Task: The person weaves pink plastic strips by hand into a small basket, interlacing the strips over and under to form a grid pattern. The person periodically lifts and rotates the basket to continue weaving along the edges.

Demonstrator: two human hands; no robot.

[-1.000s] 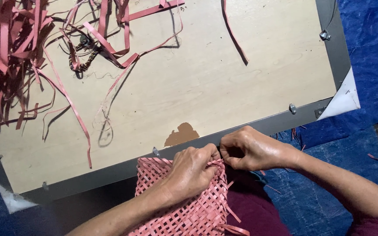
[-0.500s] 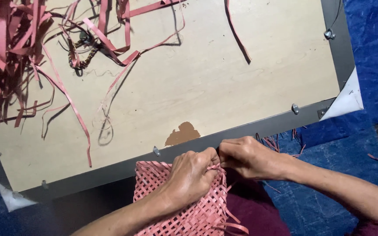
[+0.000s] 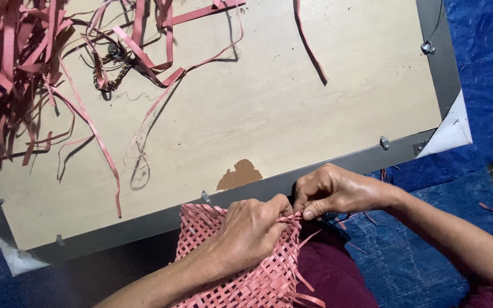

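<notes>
**Partly hidden: 2 hands at the corner of 1 woven mat**

Only part of the pink woven mat (image 3: 246, 279) shows; its lower end runs off the bottom edge and the left hand (image 3: 252, 236) covers its upper middle. It lies on the person's lap, its top edge touching the grey rim of the worktop (image 3: 292, 108), a pale board.

The left hand's grip is curled and pressed down on the weave; what its fingertips hold is hidden. The right hand (image 3: 338, 191) has its grip pinched on 1 thin pink strip (image 3: 296, 217) at the mat's upper right corner.

A tangle of loose pink strips (image 3: 12, 68), too many and too overlapped to count, is cut off at the top left. 1 single strip (image 3: 309, 43) lies apart. 1 brown patch (image 3: 239, 174) marks the board.
</notes>
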